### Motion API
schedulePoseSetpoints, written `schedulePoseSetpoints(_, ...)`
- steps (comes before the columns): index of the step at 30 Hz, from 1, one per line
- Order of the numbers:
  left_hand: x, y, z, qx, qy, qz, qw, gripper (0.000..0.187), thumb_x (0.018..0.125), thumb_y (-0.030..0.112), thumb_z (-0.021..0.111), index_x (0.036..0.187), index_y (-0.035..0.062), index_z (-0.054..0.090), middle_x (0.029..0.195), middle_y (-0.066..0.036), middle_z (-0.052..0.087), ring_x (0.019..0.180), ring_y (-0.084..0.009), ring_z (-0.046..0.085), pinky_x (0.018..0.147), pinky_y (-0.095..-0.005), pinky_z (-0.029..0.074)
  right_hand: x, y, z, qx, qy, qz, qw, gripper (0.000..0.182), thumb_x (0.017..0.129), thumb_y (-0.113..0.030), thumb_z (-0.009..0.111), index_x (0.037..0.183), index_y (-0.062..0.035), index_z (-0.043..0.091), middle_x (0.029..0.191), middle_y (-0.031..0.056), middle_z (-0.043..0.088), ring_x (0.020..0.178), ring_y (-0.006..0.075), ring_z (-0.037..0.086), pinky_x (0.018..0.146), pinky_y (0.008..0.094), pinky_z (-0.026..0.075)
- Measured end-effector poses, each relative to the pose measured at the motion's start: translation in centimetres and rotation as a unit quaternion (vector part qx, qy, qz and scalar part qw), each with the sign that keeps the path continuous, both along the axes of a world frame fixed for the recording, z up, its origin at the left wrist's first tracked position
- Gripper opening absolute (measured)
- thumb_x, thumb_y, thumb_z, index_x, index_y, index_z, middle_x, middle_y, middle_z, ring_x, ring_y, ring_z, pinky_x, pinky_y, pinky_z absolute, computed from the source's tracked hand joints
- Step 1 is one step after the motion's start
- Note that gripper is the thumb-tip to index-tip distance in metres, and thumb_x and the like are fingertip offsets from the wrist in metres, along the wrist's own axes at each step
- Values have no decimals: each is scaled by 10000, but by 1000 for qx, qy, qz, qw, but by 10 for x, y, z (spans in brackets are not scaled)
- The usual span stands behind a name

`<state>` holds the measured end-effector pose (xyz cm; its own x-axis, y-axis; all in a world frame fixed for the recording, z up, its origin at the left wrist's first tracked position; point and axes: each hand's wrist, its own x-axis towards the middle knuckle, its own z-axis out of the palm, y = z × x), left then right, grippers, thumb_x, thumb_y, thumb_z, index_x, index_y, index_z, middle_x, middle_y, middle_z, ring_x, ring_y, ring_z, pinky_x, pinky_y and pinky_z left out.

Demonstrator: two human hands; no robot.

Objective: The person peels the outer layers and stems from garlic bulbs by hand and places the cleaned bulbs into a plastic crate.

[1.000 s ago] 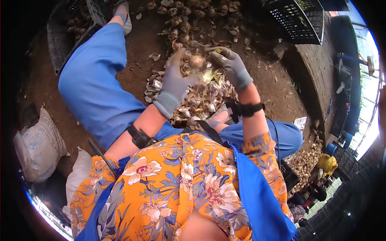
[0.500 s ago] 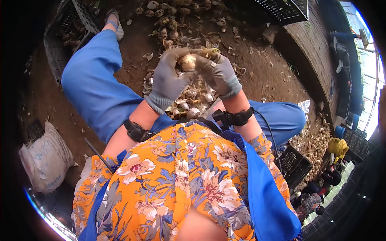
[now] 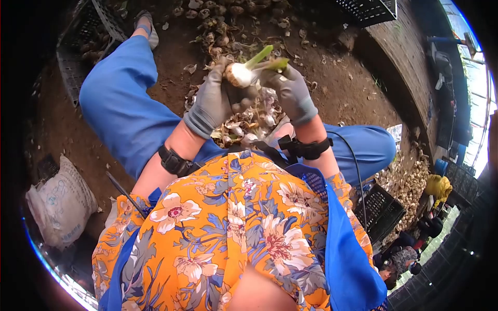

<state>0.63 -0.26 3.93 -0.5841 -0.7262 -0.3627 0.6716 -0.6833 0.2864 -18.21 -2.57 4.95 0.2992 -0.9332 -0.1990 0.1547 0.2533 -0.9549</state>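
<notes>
Sack [image 3: 62, 205] at far left hides its contents from us; farther forward, a mesh crate [image 3: 69, 72] holds brownish bulbs [image 3: 95, 49]. We see the left hand [image 3: 208, 103] gripping a garlic bulb [image 3: 238, 76] between our 2 hands, rounded end leftward, its long axis slanting forward and right along the green stem [image 3: 261, 55]. The right hand [image 3: 293, 96] curls nearer the stem side; whether it pinches, we cannot tell. Rightward sit 1 black crate [image 3: 369, 14] beyond and another [image 3: 381, 206] behind the knee, contents unclear.
</notes>
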Motion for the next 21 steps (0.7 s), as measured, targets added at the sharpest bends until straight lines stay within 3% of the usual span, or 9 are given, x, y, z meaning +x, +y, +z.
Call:
schedulePoseSetpoints(2,1,3,-4,-138,-268,24,953,734,879,693,357,1125,23,529,848,-87,634,592,-130,584,462,-234,437,-7,3,1,19,9,-5,1000,228,882,17,499,1079,-26,604,981,26,645,877,101,584,790,254,483)
schedulePoseSetpoints(4,6,2,-14,-122,-311,18,942,762,839,708,443,1144,14,522,887,-65,635,636,-106,599,478,-224,453,-13,3,-6,20,-8,-13,1000,194,900,-32,528,1077,-26,608,985,21,634,878,100,583,801,259,481)
schedulePoseSetpoints(6,3,2,-4,-271,-422,-5,865,757,811,690,523,1228,59,481,888,-23,595,595,-54,538,458,-157,392,-14,2,-11,18,17,-37,999,191,908,-61,547,1086,-32,608,994,22,637,891,102,583,809,262,479)
schedulePoseSetpoints(7,2,1,0,-250,-459,-4,853,607,848,588,572,1146,61,531,812,-15,609,559,-39,533,436,-145,382,-15,3,-11,25,28,-26,999,196,921,-109,560,1095,-33,608,1012,33,638,906,109,590,816,267,481)
schedulePoseSetpoints(8,3,0,-5,-247,-461,-2,853,607,848,588,572,1146,61,531,812,-15,609,559,-39,533,436,-145,382,-13,3,-8,27,27,-23,999,196,921,-109,560,1095,-33,608,1012,33,638,906,109,590,816,267,481)
schedulePoseSetpoints(10,5,-2,-18,-3,-375,38,926,425,882,464,603,1028,66,589,700,-15,606,498,-37,516,407,-158,384,-10,6,2,-58,41,46,996,202,934,-133,548,1101,-35,608,1035,53,638,928,128,597,833,288,491)
schedulePoseSetpoints(11,3,-2,-17,16,-351,69,934,260,908,318,613,922,58,614,633,-21,596,455,-53,510,384,-168,386,-8,10,9,-9,-4,45,999,184,949,-128,520,1085,-38,607,1035,64,637,940,165,604,849,326,500)
schedulePoseSetpoints(15,5,-5,-22,-24,-391,74,917,181,913,202,606,940,23,606,707,-73,640,487,-108,569,385,-187,404,-23,-6,-20,106,-237,-124,958,170,940,-50,486,1085,-16,568,1002,100,625,916,203,614,801,337,519)
schedulePoseSetpoints(21,0,0,-16,-97,-421,150,889,141,906,116,598,936,-21,606,743,-85,647,513,-126,591,449,-230,466,-48,-22,-70,123,-123,-270,947,175,923,-51,522,1090,-19,560,902,75,618,828,172,612,755,317,525)
